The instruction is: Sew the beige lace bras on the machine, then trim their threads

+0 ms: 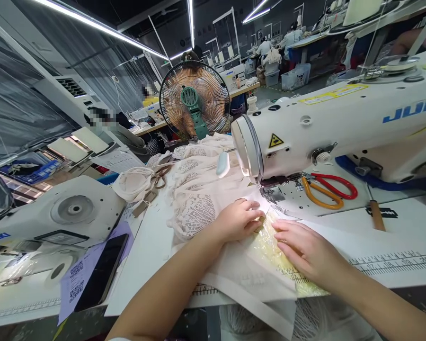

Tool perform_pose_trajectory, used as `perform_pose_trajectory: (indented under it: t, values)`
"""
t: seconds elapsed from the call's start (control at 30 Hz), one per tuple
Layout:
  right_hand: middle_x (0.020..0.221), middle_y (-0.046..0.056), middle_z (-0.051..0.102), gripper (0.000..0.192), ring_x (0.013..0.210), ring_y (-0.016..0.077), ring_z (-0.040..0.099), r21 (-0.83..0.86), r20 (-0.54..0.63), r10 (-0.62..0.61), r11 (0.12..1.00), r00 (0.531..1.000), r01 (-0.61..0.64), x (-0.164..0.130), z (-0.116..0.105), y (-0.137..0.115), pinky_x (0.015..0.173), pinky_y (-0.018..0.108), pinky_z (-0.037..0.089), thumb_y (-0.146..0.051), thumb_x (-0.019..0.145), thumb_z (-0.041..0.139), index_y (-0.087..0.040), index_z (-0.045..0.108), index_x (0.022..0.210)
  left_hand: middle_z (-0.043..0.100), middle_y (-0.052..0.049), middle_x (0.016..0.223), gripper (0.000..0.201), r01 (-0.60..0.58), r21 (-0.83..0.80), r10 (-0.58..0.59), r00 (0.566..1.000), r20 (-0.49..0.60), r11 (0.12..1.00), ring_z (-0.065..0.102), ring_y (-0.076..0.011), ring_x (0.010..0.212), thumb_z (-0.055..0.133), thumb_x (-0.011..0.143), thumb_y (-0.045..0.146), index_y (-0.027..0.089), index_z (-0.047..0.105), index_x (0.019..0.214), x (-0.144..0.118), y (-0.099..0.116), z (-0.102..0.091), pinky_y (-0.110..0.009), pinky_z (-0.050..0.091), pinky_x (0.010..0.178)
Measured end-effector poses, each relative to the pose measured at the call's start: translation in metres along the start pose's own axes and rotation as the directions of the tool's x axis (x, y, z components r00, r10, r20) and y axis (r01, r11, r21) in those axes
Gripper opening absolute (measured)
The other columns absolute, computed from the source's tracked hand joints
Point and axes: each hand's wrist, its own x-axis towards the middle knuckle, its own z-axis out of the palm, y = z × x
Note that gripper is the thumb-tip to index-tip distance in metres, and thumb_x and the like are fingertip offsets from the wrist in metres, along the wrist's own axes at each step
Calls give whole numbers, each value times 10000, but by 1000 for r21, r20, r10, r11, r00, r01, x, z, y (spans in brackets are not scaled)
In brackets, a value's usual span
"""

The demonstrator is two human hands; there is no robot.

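A white sewing machine [341,118] stands on the table, its presser foot [271,193] down over pale fabric. My left hand [236,219] rests with curled fingers on the pink lace fabric [199,208], just left of the presser foot. My right hand [303,248] lies flat, fingers together, pressing a yellowish lace piece [270,246] against the table in front of the needle. Both hands hold the cloth down against the table; neither lifts it.
Red and orange scissors [328,191] lie on the machine bed beside a wooden-handled tool [376,215]. A black phone [101,272] and a labelled paper [74,279] sit at left near a bobbin winder unit [71,210]. A fan [194,99] stands behind. People work far back.
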Motion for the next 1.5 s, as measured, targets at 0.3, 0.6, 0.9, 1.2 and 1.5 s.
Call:
perform_pose_trajectory:
  t: [0.3,0.6,0.9,1.2,1.5]
  values:
    - [1032,92,683,255,1010,235,611,41,25,26,999,999,-27,0,0,0,868,415,511,-176,866,411,-198,661,819,609,-91,1166,263,50,39,-50,999,11,998,560,-224,1014,474,876,295,169,665,1005,11,-14,-6,-328,459,887]
    - [987,95,684,241,980,224,615,58,-11,7,998,1000,-7,3,0,0,842,389,512,-155,866,409,-184,641,806,604,-75,1165,258,95,145,-96,995,1,985,560,-217,987,468,879,303,186,660,1005,17,-22,-5,-332,452,893]
    - [1000,77,647,290,879,218,596,88,97,-143,987,985,135,-18,3,-53,735,347,508,-293,746,637,-190,578,1010,612,-96,1103,277,160,323,-195,978,76,933,553,-238,987,428,893,291,151,612,1045,13,1,-13,-346,478,844]
    - [953,58,674,274,898,162,595,6,110,-225,974,968,226,-37,19,-45,804,258,455,-9,711,471,-174,623,868,528,-165,1283,464,419,601,-512,859,-19,681,482,-342,1169,455,808,141,119,495,1270,-81,44,-34,-514,385,976]
    - [740,51,625,214,684,173,557,83,359,19,995,933,-53,8,-53,-55,594,264,375,-143,847,407,-173,602,764,624,-85,888,384,722,203,-723,685,-84,661,607,-215,774,344,844,178,169,540,1175,-97,55,-89,-338,488,691]
